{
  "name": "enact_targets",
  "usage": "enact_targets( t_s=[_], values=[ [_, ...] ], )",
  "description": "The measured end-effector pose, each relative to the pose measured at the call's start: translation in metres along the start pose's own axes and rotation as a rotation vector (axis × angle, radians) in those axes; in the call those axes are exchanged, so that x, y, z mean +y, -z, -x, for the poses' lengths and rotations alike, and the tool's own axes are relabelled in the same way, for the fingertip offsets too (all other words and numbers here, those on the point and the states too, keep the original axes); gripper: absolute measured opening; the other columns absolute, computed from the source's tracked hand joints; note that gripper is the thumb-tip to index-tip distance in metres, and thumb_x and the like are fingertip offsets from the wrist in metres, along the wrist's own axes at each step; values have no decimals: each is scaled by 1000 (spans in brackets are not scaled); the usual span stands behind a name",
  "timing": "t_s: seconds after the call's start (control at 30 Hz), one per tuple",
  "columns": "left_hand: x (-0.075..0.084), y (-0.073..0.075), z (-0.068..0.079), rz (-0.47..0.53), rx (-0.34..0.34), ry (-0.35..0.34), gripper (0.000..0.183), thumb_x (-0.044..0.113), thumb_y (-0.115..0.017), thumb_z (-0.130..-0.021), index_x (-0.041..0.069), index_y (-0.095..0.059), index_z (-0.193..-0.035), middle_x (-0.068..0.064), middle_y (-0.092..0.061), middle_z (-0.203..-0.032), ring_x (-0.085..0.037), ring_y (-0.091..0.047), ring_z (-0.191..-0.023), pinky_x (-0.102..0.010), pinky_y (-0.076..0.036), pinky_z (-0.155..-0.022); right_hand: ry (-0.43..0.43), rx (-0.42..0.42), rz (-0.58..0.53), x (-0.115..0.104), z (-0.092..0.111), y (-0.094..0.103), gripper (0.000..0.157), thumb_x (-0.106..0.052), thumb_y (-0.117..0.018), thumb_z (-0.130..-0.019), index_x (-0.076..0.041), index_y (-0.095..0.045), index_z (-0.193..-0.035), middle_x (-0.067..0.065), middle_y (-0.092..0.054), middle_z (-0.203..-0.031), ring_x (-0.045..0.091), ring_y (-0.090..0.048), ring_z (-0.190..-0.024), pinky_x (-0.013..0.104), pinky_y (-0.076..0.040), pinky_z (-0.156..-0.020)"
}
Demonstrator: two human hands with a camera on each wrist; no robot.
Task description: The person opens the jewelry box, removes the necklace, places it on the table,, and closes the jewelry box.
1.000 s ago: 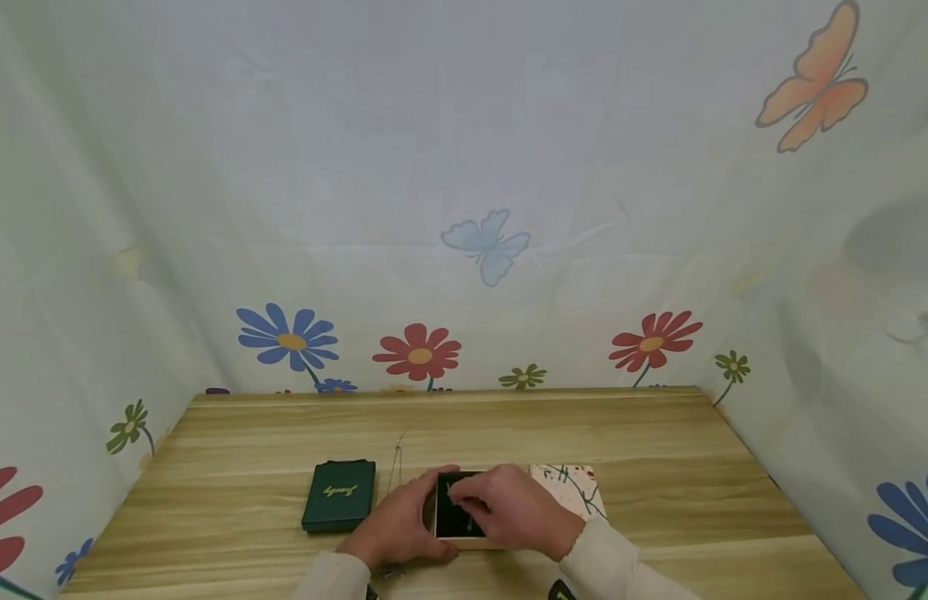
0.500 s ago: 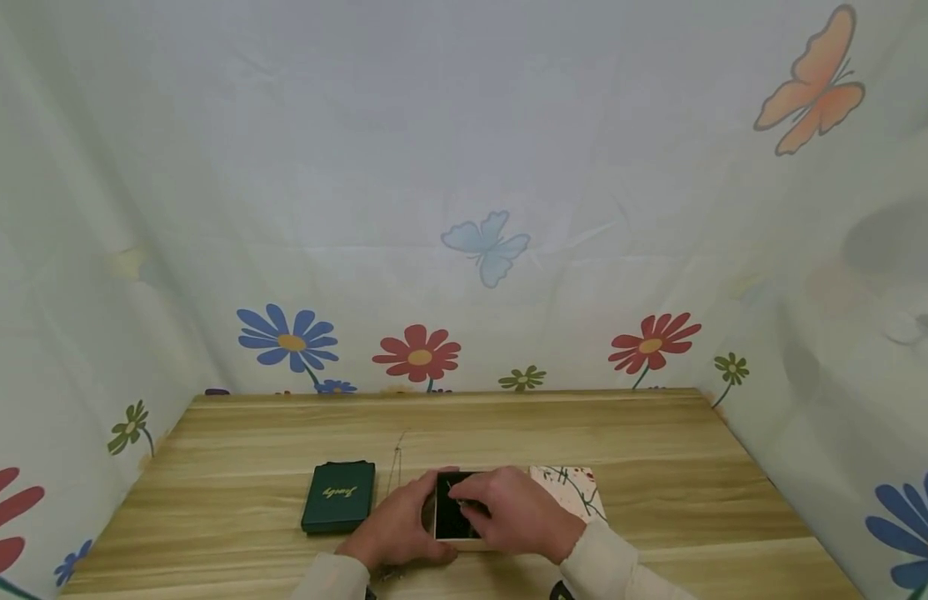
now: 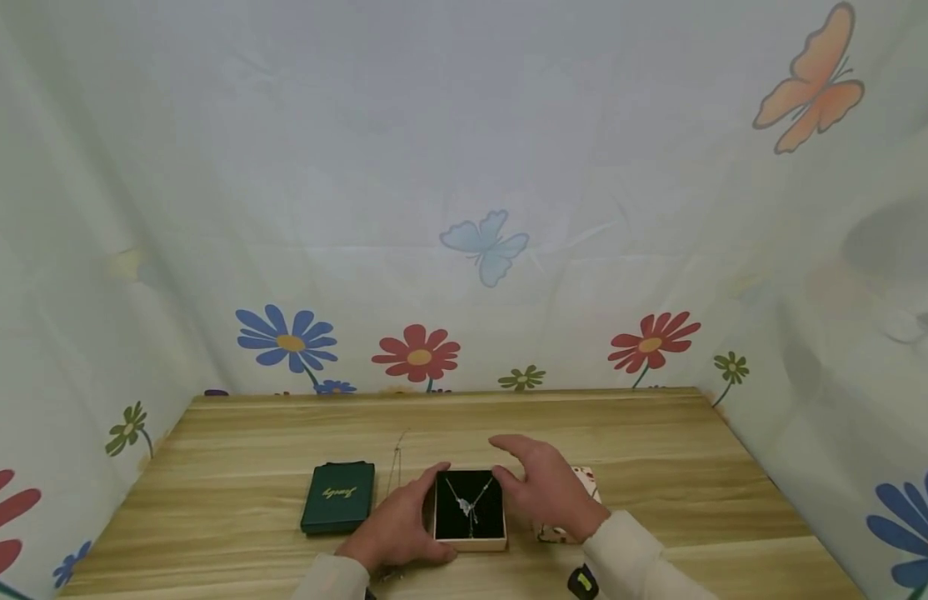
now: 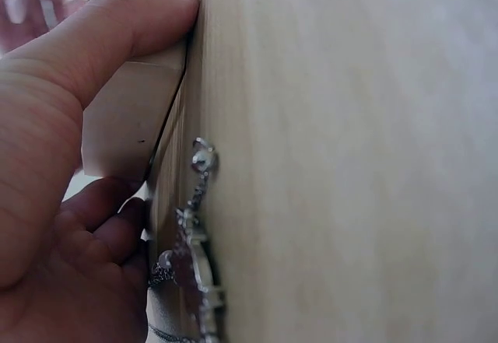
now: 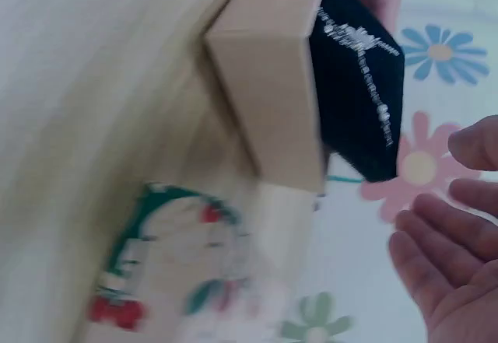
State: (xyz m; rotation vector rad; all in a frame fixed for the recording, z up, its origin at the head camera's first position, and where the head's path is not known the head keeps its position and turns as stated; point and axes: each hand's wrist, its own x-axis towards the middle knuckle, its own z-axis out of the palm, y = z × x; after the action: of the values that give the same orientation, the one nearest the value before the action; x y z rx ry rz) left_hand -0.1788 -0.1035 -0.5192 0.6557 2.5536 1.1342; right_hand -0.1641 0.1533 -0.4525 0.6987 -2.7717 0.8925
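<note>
An uncovered jewelry box [image 3: 471, 546] with pale walls and a black insert stands on the table. A silver necklace [image 3: 466, 506] with a pendant lies across the insert in a V. My left hand [image 3: 404, 523] grips the box along its left side, and in the left wrist view the thumb [image 4: 148, 28] presses on the pale wall. To the box's right, my right hand [image 3: 546, 487] is raised with spread fingers and holds nothing. It stands apart from the box [image 5: 268, 94] in the right wrist view.
A patterned box lid [image 3: 588, 482] lies partly behind my right hand. Left of my left hand is a dark green box [image 3: 339, 497] with gold lettering. Another silver chain [image 3: 395, 467] runs beneath my left hand, its end [image 4: 201, 265] close to that palm. A flower-printed curtain [image 3: 359, 208] surrounds the table.
My right hand has let go of the necklace and drawn back to the right, its fingers spreading. The necklace and insert now show fully. My left hand has stayed put.
</note>
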Motion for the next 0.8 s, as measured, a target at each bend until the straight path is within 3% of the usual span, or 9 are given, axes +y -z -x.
enact_targets(
  t_s=[0.13,0.27,0.47,0.8],
  values=[
    [1,0,0,11,-4,14,122,42,-98,-67,16,-29,-163,-3,-64,-136,-20,-61,-112,-57,-52,-102,-145,-119,-136,13,2,-6,48,-33,-57,-108,-6,-56,-148,18,-63,-145,38,-63,-131,57,-54,-104],
    [2,0,0,14,-3,23,123,42,-98,-67,14,-28,-163,-6,-64,-138,-22,-61,-114,-60,-52,-103,-169,-185,-194,20,5,-12,49,-33,-55,-109,-2,-56,-146,20,-65,-143,41,-63,-130,58,-54,-104],
    [3,1,0,25,-5,31,125,42,-98,-67,10,-26,-164,-7,-66,-135,-23,-63,-112,-62,-52,-103,-132,-160,-183,22,9,-16,42,-26,-58,-107,-1,-62,-141,19,-66,-141,39,-66,-127,57,-55,-102],
    [-2,0,0,20,-6,22,122,44,-98,-68,13,-28,-163,-5,-66,-136,-26,-62,-119,-62,-51,-104,-78,-112,-57,21,8,-22,37,-19,-68,-101,-5,-68,-134,11,-73,-132,30,-71,-121,52,-59,-98]
  ],
)
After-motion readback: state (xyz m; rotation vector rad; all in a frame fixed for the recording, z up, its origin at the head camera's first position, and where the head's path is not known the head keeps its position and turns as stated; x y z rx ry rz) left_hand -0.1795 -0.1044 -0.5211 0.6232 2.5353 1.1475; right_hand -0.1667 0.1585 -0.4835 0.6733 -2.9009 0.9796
